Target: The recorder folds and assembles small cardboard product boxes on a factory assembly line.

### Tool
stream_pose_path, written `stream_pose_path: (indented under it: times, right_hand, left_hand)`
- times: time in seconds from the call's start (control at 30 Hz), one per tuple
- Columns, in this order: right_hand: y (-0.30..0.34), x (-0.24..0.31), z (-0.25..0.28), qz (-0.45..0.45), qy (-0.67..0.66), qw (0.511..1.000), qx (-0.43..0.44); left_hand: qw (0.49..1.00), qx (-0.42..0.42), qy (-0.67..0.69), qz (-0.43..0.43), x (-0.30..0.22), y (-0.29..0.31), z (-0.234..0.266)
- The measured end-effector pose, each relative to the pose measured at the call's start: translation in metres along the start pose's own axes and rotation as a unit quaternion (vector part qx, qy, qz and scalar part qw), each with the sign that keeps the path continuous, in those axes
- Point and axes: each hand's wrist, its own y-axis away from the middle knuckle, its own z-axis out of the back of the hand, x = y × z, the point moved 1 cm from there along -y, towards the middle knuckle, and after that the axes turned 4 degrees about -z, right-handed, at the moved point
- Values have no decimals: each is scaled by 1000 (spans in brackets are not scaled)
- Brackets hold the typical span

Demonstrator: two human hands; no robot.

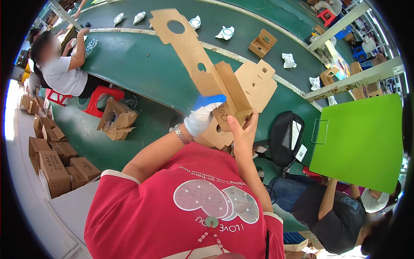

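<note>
A brown die-cut cardboard box blank [192, 56], partly folded, is held up in front of my chest. Its long flap with a large round hole reaches toward the far left. My left hand [202, 115], in a white glove with blue on it, is closed on the blank's near left side. My right hand [244, 131], bare, grips its near right corner with the thumb on the front panel; part of its fingers is hidden behind the board. Just beyond, a flat cardboard piece [258, 86] with holes shows over the green table [142, 64]; whether it joins the held blank I cannot tell.
White wrapped packets [225, 33] and a folded cardboard holder [262, 43] lie on the far belt. A co-worker [64, 64] sits at the left. Cartons [54, 172] line the left wall. A black bag [284, 138] and a bright green board [358, 142] are at the right.
</note>
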Motion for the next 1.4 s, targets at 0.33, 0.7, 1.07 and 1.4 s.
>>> stream_pose_path:
  times: [0.33, 0.7, 1.07, 1.4]
  right_hand:
    - [-4, 11, 7, -96, -155, 971, 156]
    - [5, -18, -11, -126, 6, 968, 215]
    - [-24, -31, -36, -97, -137, 986, 1]
    - [1, -87, 16, -5, 80, 994, 78]
  left_hand:
    - [980, 113, 46, 160, -12, 52, 16]
    - [967, 2, -247, 62, -74, 72, 8]
    - [954, -136, -239, -123, -28, 32, 27]
    - [844, 50, -534, -10, -17, 62, 80]
